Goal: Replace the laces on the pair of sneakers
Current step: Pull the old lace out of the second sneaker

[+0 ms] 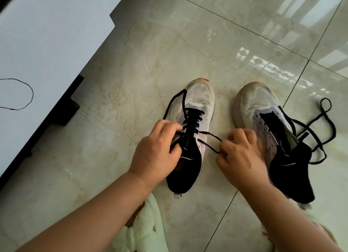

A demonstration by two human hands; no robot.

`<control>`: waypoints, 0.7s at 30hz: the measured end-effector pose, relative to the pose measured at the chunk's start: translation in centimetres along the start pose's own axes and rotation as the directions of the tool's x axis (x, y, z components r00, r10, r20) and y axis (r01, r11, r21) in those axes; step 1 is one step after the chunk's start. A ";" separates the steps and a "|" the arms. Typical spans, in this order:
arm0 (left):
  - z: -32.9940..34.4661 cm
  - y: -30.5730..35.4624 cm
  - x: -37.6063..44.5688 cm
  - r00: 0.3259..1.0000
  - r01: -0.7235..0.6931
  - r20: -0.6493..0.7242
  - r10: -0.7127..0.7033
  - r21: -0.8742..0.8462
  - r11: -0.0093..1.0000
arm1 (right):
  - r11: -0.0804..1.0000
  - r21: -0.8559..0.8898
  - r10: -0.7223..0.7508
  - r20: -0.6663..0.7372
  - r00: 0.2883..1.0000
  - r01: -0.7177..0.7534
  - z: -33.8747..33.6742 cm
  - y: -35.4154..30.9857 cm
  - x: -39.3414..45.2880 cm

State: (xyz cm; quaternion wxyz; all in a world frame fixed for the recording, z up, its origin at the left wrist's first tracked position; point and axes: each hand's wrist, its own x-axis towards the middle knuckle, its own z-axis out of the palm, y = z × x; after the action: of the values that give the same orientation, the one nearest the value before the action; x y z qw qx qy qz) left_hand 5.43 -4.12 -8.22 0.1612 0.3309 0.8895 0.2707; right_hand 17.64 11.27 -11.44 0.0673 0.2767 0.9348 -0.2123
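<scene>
A glossy, cream marble-patterned tile floor (pixel 169 53) with dark grout lines fills the view, and bright window reflections gleam across its upper right. At the left stands a white cabinet (pixel 47 44) with a dark base, and a thin black cord (pixel 28 87) loops on its top. Two white mesh sneakers sit side by side on the floor, toes pointing away. The left sneaker (pixel 195 108) is threaded with a black lace (pixel 194 118) through its eyelets; the right sneaker (pixel 263 108) has open eyelets, and a loose black lace (pixel 320 123) trails from it onto the tiles at its right. Both bare forearms reach in from the bottom. The left hand (pixel 156 150) hovers over the left sneaker's collar, fingers curled and pinching one end of the threaded lace. The right hand (pixel 241 155) sits between the sneakers, partly over the right one, fingers curled and pinching the lace's other end. A pale green slipper (pixel 143 229) shows at the bottom edge.
</scene>
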 end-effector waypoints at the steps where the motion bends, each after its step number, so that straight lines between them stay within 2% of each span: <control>1: 0.0 0.0 0.0 1.000 0.000 0.002 0.000 0.000 1.000 | 0.998 0.056 0.018 0.004 1.000 -0.018 0.1 0.0 -0.2; 5: 0.0 0.0 0.1 1.000 0.001 0.010 -0.001 -0.006 1.000 | 0.910 0.413 0.054 -0.054 0.997 -0.027 -0.9 -1.2 -0.1; 8: -0.1 0.1 0.1 1.000 0.007 0.026 -0.007 -0.001 1.000 | 0.874 0.483 -0.027 -0.063 0.998 0.054 -2.0 -2.3 0.5; 13: -0.2 0.1 0.1 0.999 0.009 0.035 -0.009 -0.004 1.000 | 0.907 0.406 -0.125 0.000 0.992 0.115 -2.7 -3.5 2.1; 17: -0.2 0.0 0.1 0.999 0.007 0.031 -0.007 -0.002 1.000 | 0.931 0.297 -0.213 -0.026 0.977 0.211 -2.4 -3.5 2.3; 21: -0.1 0.1 0.2 1.000 0.010 0.018 -0.010 0.002 1.000 | 0.957 0.246 -0.157 -0.012 0.987 0.155 -1.2 -2.2 1.5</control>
State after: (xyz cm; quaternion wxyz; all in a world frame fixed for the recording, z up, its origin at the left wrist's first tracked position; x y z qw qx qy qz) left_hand 5.31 -4.00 -8.17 0.1704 0.3290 0.8899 0.2663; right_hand 15.15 10.88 -9.93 0.0189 0.2073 0.9198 -0.3325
